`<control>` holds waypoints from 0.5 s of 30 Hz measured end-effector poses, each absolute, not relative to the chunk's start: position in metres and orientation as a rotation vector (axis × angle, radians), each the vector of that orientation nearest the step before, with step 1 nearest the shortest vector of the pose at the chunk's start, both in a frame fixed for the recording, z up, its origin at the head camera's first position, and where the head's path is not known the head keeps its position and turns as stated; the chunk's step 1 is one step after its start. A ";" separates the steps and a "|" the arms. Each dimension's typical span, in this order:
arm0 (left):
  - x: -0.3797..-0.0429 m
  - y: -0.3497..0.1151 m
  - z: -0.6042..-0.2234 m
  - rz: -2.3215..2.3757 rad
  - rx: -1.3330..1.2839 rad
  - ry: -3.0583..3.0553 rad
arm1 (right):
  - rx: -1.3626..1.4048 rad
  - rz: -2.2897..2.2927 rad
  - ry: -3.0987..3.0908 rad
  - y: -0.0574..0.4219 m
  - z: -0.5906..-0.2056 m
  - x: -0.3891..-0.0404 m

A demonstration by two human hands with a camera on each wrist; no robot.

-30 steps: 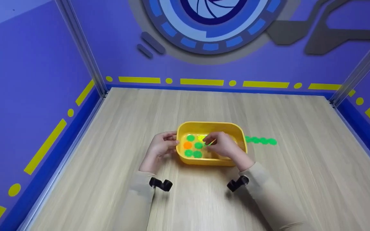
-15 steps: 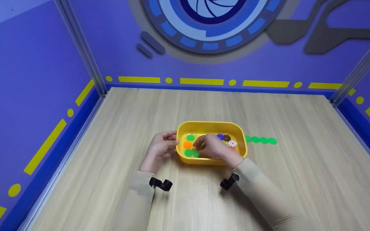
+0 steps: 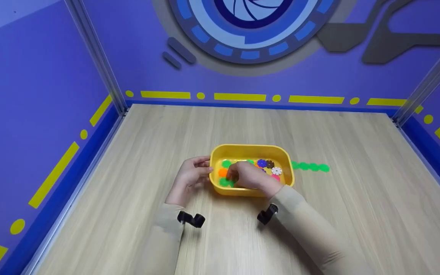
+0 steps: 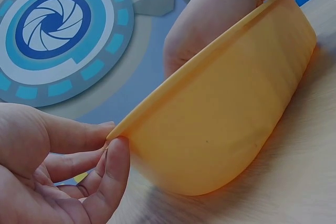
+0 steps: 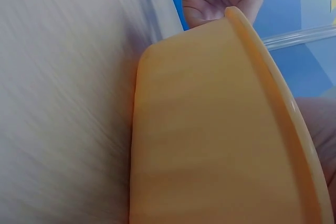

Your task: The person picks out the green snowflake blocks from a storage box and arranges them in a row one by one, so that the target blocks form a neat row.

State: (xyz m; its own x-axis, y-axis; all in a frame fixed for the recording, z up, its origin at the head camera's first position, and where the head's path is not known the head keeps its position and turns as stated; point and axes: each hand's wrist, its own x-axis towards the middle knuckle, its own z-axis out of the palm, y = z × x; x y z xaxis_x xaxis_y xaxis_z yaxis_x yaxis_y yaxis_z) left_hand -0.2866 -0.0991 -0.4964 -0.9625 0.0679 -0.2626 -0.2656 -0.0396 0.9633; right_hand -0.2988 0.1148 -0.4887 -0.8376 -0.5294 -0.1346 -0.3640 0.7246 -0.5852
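Observation:
In the head view a yellow plastic bin (image 3: 252,149) stands on the table, holding several notched building discs in assorted colours. My left hand (image 3: 192,172) grips its left rim, thumb and fingers pinching the edge, as the left wrist view also shows. My right hand (image 3: 248,175) reaches down inside, fingers bent toward the bottom left. Near its fingertips lie an orange disc (image 3: 223,172) and a green disc (image 3: 224,182). White (image 3: 276,170), brown (image 3: 269,164) and blue (image 3: 262,163) discs lie to the right of this hand. The bin wall hides its fingers in the right wrist view; what they hold cannot be told.
To the right of the bin a row of joined green discs (image 3: 313,167) lies on the table, its left end behind the bin. Blue-purple panels (image 3: 250,84) border the table (image 3: 166,130) at the back and both sides.
My right hand has moved left within the bin, from the middle toward the orange and green discs, uncovering the blue, brown and white ones. My left hand keeps its hold on the rim.

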 end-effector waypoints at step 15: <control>-0.286 -0.099 -0.495 2.106 -0.215 2.004 | -0.645 -0.737 2.711 0.127 -0.481 -0.297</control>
